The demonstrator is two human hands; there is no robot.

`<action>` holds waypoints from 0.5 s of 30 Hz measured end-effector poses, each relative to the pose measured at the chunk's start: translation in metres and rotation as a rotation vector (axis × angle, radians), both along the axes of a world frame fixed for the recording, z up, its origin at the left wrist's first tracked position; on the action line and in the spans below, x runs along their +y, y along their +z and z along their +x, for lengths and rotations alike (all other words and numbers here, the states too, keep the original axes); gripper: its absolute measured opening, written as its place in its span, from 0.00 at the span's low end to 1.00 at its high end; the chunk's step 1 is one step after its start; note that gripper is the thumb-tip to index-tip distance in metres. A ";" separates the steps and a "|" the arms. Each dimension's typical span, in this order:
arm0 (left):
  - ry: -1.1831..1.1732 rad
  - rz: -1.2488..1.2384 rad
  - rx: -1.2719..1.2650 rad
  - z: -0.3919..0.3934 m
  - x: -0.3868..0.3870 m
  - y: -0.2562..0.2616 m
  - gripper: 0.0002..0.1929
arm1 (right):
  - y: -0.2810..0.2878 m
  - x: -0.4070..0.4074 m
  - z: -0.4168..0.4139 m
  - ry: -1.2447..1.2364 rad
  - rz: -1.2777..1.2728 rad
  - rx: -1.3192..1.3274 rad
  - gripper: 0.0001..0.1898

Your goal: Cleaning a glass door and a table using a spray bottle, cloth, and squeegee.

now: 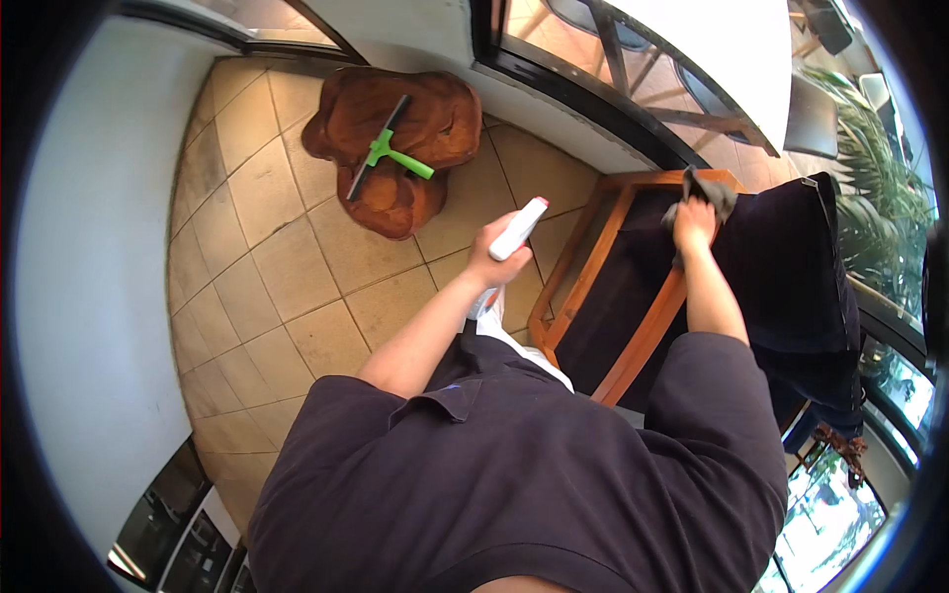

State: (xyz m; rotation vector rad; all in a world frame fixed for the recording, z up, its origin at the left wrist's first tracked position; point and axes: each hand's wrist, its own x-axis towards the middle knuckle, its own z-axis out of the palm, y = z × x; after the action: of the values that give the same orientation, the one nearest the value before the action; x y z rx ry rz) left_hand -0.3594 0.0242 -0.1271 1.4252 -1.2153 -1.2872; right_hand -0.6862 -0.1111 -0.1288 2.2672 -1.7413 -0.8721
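Observation:
My left hand (pixel 498 252) grips a spray bottle by its neck, with the white trigger head (pixel 519 228) and its red nozzle tip pointing away from me. Part of the bottle's body (pixel 483 302) shows below the hand. Far to the right, my right hand (pixel 695 222) presses a grey-green cloth (pixel 715 194) on the wooden armrest of a sofa or chair frame (pixel 643 333). Dark cushions (pixel 778 267) lie beside that armrest. On a stool-like table of polished wood (pixel 434 118) rests a green-handled squeegee (pixel 382 148).
Tiled floor (pixel 371 304) runs between the pale wall (pixel 111 222) at left and the wooden frame. A low wall with a dark window frame (pixel 571 81) stands ahead. Behind the glass are a white tabletop (pixel 712 44), chairs and a palm-like plant (pixel 867 170).

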 end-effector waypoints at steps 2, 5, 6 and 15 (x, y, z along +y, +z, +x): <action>0.043 0.040 -0.050 0.029 0.011 0.010 0.20 | -0.011 0.041 -0.003 0.047 -0.004 0.007 0.09; 0.234 -0.020 -0.189 0.066 0.032 0.023 0.17 | 0.005 0.109 0.013 -0.039 0.119 -0.114 0.06; 0.308 -0.046 -0.190 0.080 0.043 0.017 0.17 | 0.014 0.133 0.021 -0.007 0.072 -0.196 0.06; 0.497 -0.057 -0.070 0.141 0.138 0.068 0.18 | 0.016 0.315 0.054 -0.093 -0.112 -0.480 0.08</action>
State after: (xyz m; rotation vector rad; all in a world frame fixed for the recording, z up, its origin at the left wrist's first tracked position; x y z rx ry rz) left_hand -0.2189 0.1623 -0.0588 1.6115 -0.8562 -0.8597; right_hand -0.6324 0.2043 -0.1128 2.4781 -2.0311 -0.2366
